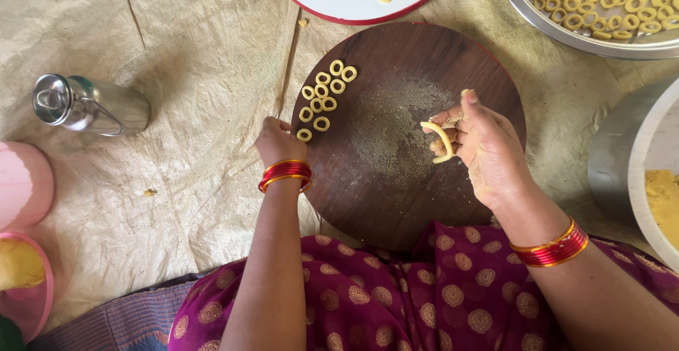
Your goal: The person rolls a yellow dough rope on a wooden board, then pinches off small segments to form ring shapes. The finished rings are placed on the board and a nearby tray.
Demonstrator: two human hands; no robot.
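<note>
A person's right hand (pixel 484 146) pinches a curved strip of yellow dough (pixel 442 141) above a round wooden board (pixel 396 181). The left hand (pixel 277 141), fingers curled, touches the nearest of about ten finished dough rings (pixel 324 100) there; more dough (pixel 665 199) waits in a bowl.

Red-gold bangles (pixel 285 173) both wrists; magenta gold-dotted garment (pixel 396 287).

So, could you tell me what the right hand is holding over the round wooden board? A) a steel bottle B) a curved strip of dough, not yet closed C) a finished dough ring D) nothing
B: the right hand pinches a curved dough strip with open ends, above the wooden board.
</note>
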